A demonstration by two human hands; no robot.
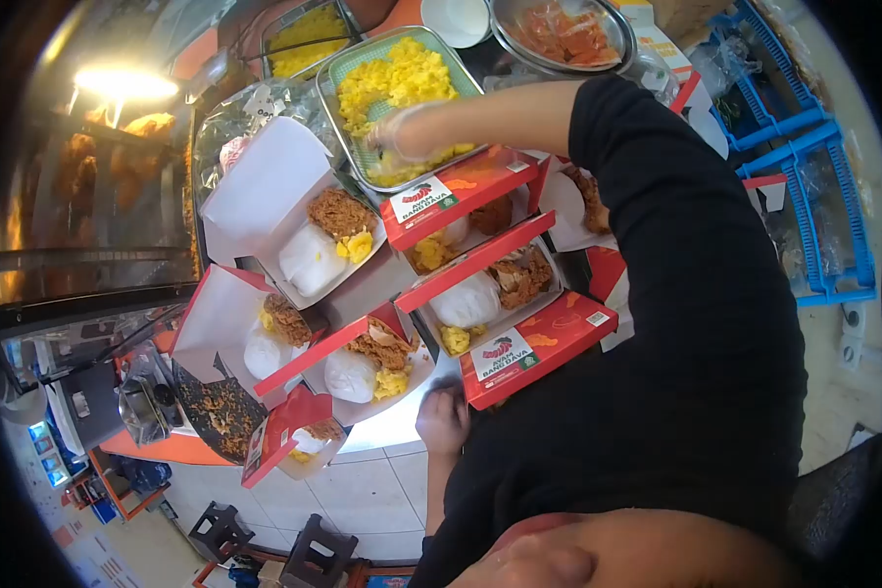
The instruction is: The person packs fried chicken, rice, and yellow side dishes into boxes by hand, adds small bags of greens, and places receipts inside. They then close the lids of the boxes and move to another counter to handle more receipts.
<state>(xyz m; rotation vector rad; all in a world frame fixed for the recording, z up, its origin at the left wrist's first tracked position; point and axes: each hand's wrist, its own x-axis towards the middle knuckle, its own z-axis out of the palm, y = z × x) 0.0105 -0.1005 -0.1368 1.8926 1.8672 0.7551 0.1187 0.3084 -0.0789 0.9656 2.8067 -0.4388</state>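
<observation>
My right hand (407,134), in a thin clear glove, reaches down into a wire-edged tray (328,83) of yellow scrambled egg (392,78). Motion smears its fingers, which are down at the egg. Low in the view, my left hand (443,419) is curled closed beside the corner of a red meal box (539,348); what it holds, if anything, is hidden. That box contains wrapped white rice (468,301), fried chicken (521,276) and egg. Another red box (461,201) stands right below the tray, its contents partly covered by its lid flap.
More open boxes with chicken, rice and egg crowd the table, including one with a raised white lid (269,181). A steel bowl (561,34) holds orange-red packets. A lit glass cabinet (118,186) stands left, blue crates (833,211) right, and dark stools (318,551) on the floor.
</observation>
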